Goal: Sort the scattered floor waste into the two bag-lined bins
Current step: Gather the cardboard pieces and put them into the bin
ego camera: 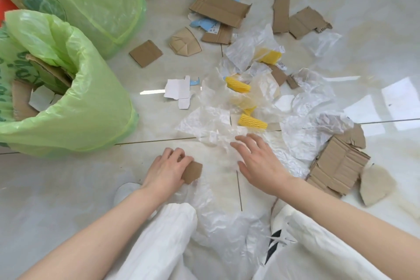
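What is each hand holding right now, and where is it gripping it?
The left hand grips a small cardboard piece by its left edge. The right hand holds nothing, its fingers spread over crumpled clear plastic.

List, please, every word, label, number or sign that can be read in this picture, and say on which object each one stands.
No text reads whole.
Near green bin bag: dark green print on its left side, cut off and distorted; unreadable.
Far green bin bag: round dark green emblem; no letters legible.
White label beside the yellow foam piece: black code marks, too small.
White sticker on the cardboard scrap: print too blurred.
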